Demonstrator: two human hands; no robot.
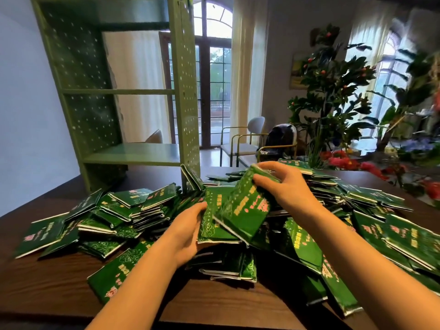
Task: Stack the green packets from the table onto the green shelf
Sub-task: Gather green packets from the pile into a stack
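Several flat green packets with pink and yellow print lie heaped over the dark wooden table (214,303). My right hand (283,184) grips the top end of one tilted packet (245,206) raised above the heap. Under it my left hand (188,232) holds the left edge of another packet (212,225) with a cloud pattern. The green shelf (133,153) stands on the table at the back left; its boards carry nothing that I can see. A loose packet (119,270) lies near my left forearm.
Perforated green side panels (188,91) frame the shelf. Behind the table are chairs (240,139), a dark bag, leafy plants (333,91) and red flowers (371,167) at the right. Packets spill toward the table's right edge.
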